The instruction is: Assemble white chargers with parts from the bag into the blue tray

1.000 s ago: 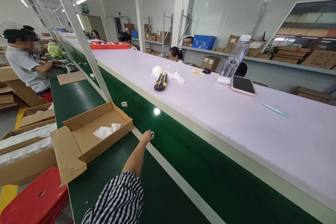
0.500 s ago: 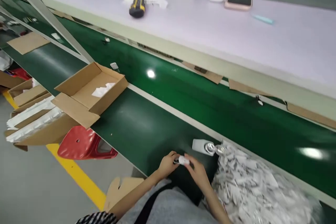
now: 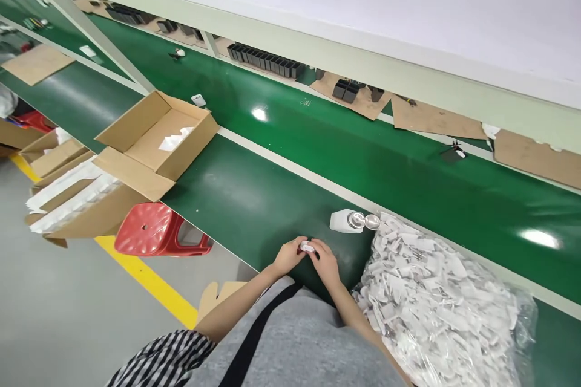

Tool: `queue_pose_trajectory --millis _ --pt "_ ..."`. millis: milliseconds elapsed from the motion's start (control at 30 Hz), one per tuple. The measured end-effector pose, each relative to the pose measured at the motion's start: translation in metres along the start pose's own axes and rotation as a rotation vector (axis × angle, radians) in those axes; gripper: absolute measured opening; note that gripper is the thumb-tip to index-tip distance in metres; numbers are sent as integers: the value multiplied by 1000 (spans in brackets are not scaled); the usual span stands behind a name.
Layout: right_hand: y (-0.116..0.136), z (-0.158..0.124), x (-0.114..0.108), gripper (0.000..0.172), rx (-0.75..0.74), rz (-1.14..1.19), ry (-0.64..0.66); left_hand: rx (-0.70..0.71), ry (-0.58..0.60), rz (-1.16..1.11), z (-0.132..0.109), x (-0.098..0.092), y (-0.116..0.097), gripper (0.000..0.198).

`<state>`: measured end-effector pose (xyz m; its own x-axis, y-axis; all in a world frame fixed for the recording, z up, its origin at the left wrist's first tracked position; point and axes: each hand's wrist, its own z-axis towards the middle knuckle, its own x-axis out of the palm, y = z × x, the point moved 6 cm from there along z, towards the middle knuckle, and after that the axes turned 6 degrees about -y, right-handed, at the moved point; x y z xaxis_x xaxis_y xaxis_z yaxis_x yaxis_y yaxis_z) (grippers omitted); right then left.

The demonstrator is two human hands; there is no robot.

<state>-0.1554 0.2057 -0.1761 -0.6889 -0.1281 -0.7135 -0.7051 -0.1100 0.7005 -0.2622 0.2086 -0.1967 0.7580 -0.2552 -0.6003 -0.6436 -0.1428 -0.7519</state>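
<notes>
Between the fingers of both hands is a small white plastic part point(image 3: 307, 247), held low over the green worktop point(image 3: 218, 193). My left hand point(image 3: 289, 256) grips it from the left, fingers curled. From the other side, my right hand point(image 3: 325, 260) pinches it with thumb and fingers. The part's exact kind is too small to make out. Just beyond my right hand lies a white bottle point(image 3: 345, 221) with a round metal top, its lid flipped over. Right of my right arm, a clear plastic bag point(image 3: 445, 308) is heaped with small white plastic pieces.
An open cardboard box point(image 3: 181, 154) with white paper inside sits on the worktop to the left. A red stool point(image 3: 145, 230) stands on the floor. A green conveyor belt point(image 3: 290, 127) runs behind, below a raised shelf point(image 3: 340, 12). A slanted metal bar point(image 3: 86, 21) crosses the left.
My view has tipped downward, showing more black boxes under the shelf. Both hands have drawn closer together around the white part, which has turned in the fingers.
</notes>
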Motion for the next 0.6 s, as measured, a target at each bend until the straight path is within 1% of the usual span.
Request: queue_pose_trajectory --millis 100,200,333,433,500,600 --pt "1 0 1 24 -55 -31 40 6 -2 0 -1 -1 0 31" --pt "0 0 1 23 -79 -79 59 21 -2 15 -4 -2 -1 33" --pt "0 1 3 26 -53 -170 129 147 22 10 -5 -3 -9 30" --pt "6 4 5 25 -31 -295 220 164 12 83 0 -6 -14 29" --pt "10 6 5 19 -22 -379 266 161 71 179 5 -4 -18 27" --pt "16 8 5 12 -30 -455 299 201 163 305 8 -2 -25 22"
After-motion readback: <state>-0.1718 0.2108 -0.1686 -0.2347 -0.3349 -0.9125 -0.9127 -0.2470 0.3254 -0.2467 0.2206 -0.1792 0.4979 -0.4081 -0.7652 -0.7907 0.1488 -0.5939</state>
